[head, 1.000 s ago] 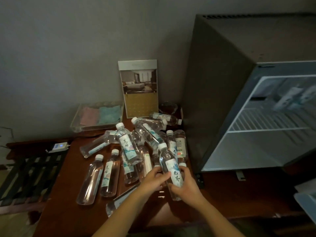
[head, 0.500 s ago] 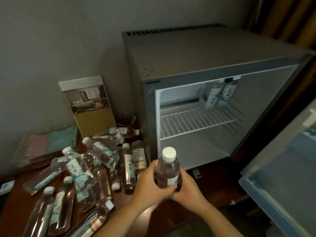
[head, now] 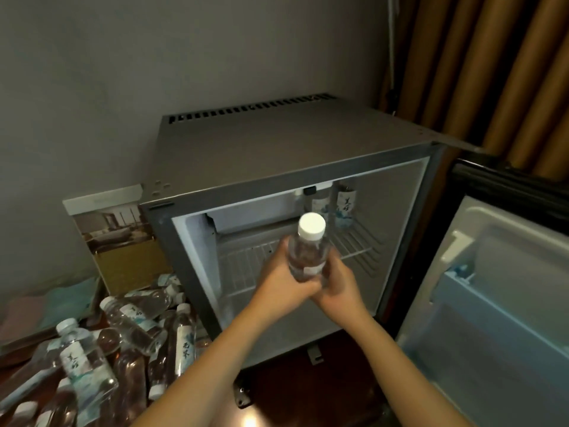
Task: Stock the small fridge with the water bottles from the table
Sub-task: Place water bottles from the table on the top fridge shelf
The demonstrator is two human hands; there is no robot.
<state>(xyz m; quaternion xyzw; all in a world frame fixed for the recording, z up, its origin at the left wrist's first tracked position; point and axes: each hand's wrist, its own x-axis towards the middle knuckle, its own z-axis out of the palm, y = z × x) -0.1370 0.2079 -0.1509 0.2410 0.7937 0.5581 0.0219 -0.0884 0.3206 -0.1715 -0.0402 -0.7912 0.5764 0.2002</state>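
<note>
As the bottle hangs upright in the air just before the open fridge, the left grip and right grip are both wrapped round its lower half, fingers meeting beneath it, white cap uppermost. It is level with the wire shelf and not yet inside. The danger I see is at the shelf's back right corner, where two bottles stand. A bottle pushed in fast or wide could strike them, and thin wires give a narrow base little footing, so one knock may topple all. The cooling box at the upper left hangs low too, and the cap might catch it. On the tabletop the loose bottles lie heaped against the fridge's left wall, and being round they may roll if disturbed. By count: one fridge, one shelf, one door swung open, one bottle in hand, two shelved, and at least eight heaped, overlapping too much for an exact tally.
</note>
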